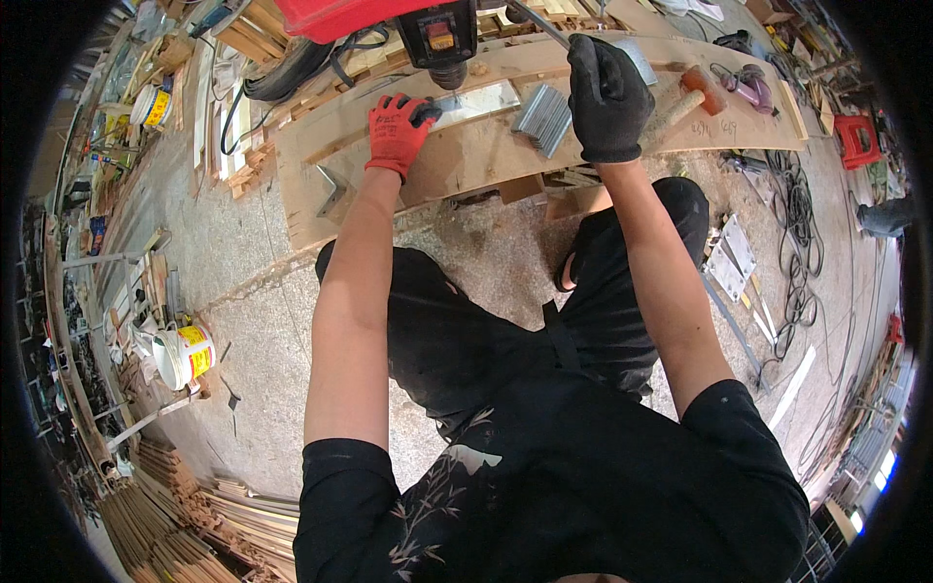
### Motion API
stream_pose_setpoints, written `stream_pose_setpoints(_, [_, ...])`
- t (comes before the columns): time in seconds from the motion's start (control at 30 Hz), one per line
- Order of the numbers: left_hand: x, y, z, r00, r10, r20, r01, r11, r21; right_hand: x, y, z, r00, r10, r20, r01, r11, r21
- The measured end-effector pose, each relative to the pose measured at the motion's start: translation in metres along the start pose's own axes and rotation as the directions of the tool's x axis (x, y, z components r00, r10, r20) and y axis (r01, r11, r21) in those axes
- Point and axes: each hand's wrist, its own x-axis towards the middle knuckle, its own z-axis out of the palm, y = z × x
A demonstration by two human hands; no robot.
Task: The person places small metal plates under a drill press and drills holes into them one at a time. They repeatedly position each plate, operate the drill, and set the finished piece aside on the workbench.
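A red drill press (342,16) stands before me, its chuck (447,76) pointing down at the wooden board (466,164). My left hand (396,135), in a red glove with dark fingertips, grips a small metal piece (450,103) just below the chuck. Part of that piece is hidden by the fingers. Beneath it lies a pale flat strip (496,100). My right hand (609,102), in a black glove, is closed around the metal feed lever (543,25). Between my hands sits a stack of grey metal angle pieces (543,120). A single angle bracket (332,191) lies left of my left forearm.
On the board's right are a mallet (701,91) and a purple tool (754,89). Cables (798,240) and metal plates (731,255) lie on the floor at right. White buckets (182,355) and timber (240,160) are at left. Another person's leg (885,217) shows far right.
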Motion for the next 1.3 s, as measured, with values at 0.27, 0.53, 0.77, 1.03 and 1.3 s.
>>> stream_pose_setpoints(0.27, [-0.002, -0.003, 0.003, 0.999, 0.034, -0.042, -0.033, 0.999, 0.016, 0.000, 0.001, 0.002, 1.000, 0.001, -0.022, 0.000, 1.000, 0.030])
stream_pose_setpoints(0.53, [0.000, -0.004, 0.005, 1.000, 0.022, -0.014, -0.022, 0.999, 0.028, 0.000, 0.001, 0.002, 1.000, 0.001, -0.016, -0.001, 1.000, 0.010])
stream_pose_setpoints(0.77, [-0.001, -0.005, 0.007, 0.999, 0.025, -0.038, -0.023, 0.999, 0.040, -0.002, 0.002, 0.005, 0.999, 0.022, -0.035, -0.020, 0.999, 0.045])
stream_pose_setpoints(1.03, [0.000, -0.005, 0.007, 1.000, 0.020, -0.020, -0.019, 0.999, 0.031, -0.005, 0.007, 0.004, 1.000, 0.009, -0.014, -0.009, 1.000, 0.024])
stream_pose_setpoints(1.3, [0.000, -0.003, 0.006, 0.999, 0.024, -0.029, -0.023, 0.999, 0.029, -0.006, 0.004, 0.003, 1.000, 0.026, 0.002, -0.026, 0.999, 0.027])
